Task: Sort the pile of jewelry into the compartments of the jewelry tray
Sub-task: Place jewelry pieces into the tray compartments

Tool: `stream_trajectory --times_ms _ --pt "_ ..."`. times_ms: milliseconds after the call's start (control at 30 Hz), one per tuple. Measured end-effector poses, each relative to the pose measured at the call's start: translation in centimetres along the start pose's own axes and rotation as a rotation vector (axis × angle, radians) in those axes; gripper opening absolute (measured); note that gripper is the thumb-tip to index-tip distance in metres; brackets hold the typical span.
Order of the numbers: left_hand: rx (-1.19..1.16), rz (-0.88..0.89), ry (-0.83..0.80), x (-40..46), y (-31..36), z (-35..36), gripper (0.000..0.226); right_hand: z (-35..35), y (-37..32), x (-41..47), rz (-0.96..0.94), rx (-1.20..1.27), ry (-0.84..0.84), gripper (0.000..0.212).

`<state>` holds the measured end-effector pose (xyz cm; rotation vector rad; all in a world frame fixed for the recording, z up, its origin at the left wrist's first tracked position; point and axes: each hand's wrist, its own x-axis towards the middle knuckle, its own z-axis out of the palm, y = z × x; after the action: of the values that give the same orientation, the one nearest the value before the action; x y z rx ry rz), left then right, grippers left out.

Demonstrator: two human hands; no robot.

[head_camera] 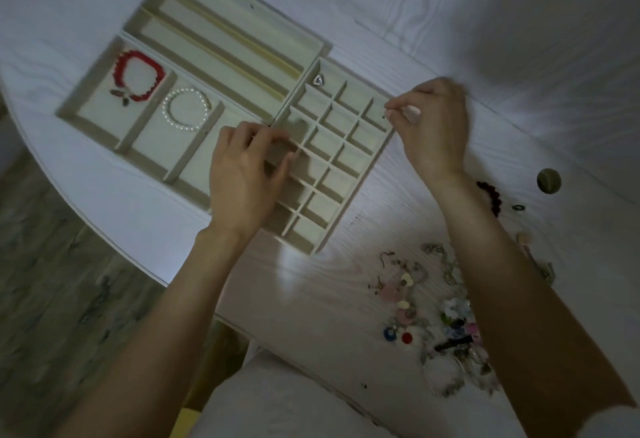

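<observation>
Seen from above, over a white table (450, 22). Right hand (434, 126) at centre right of the frame, pinching something tiny at the fingertips (391, 110), too small and blurred to name, probably a stud or small earring, just above the right-hand edge of the small-grid section of the jewelry tray (346, 147). Left hand (242, 174) at centre, fingers curled loosely over the grid's left side, apparently resting on the dividers to steady the tray; holding nothing visible.

Best done, by judgement: lower the pinch straight into one small square near that right edge, release only once inside the walls, keep the left hand pressing so the tray does not slide, and choose a cell with nothing in it.

Tray in pale beige, lying at a slant across the upper left and centre. Long narrow channels at upper left. Three larger compartments at left: a red beaded bracelet (138, 77) in the first, a white pearl bracelet (187, 108) in the second. One small silver piece (317, 80) in a top cell of the grid.

Pile of jewelry (426, 306) at lower right on the table, well apart from the tray: a mixed tangle with hearts, flowers, blue and red round bits. Dark red bracelet (491, 195) partly hidden behind the right forearm.
</observation>
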<state>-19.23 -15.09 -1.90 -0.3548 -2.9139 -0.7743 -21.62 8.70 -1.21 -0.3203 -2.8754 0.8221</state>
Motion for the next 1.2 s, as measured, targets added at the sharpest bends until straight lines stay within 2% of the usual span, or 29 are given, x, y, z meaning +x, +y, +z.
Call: stream_trajectory --times_ms 333,500,700,833,1033,1200 --pt "-0.105 -0.14 -0.01 0.3 -1.5 -0.4 0.028 -0.2 0.4 -0.7 -0.114 -0.071 0.042 0.018" --pt "-0.143 -0.152 0.013 0.4 -1.6 -0.7 0.022 -0.2 0.5 -0.8 -0.231 -0.187 -0.077 0.026" --pt "-0.153 -0.133 0.037 0.5 -2.0 -0.4 0.021 1.1 -0.1 -0.8 -0.155 -0.152 -0.135 0.033" --pt "-0.151 -0.132 0.03 0.5 -1.9 -0.2 0.019 1.3 -0.2 -1.0 -0.071 -0.049 -0.064 0.027" --pt "-0.131 -0.123 0.019 0.6 -1.9 -0.4 0.019 1.2 -0.5 -0.6 -0.131 -0.22 -0.023 0.024" --pt "-0.051 -0.125 0.045 0.4 -1.4 -0.5 0.02 1.2 -0.6 -1.0 -0.085 -0.131 -0.006 0.025"
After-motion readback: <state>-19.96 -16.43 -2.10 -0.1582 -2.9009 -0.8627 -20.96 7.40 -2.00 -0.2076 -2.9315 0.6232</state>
